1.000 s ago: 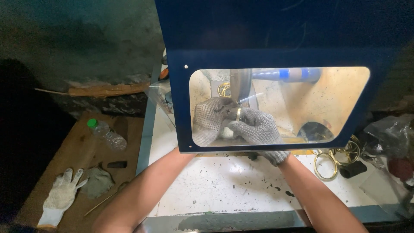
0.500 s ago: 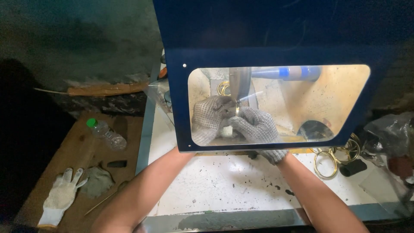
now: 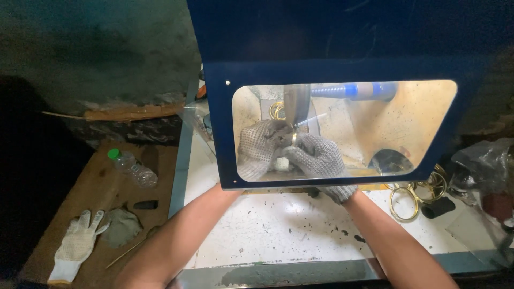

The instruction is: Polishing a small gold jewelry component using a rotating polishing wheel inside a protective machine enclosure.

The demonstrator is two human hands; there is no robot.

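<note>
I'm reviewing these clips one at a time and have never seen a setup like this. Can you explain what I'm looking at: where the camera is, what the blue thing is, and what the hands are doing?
The camera sits on the person's head and looks down along both bare forearms. The blue shield is a guard with a clear window, and the person reaches under it. Through the window you see both hands in dotted knit gloves: the left hand and the right hand are close together, pressing a small gold ring-like piece against a vertical metal tool. Exactly how each hand grips it is hard to tell. A blue-banded tube runs behind.

On the white, speckled bench to the right lie loose gold rings. On the lower wooden surface to the left are a plastic bottle with a green cap and a spare white glove.
</note>
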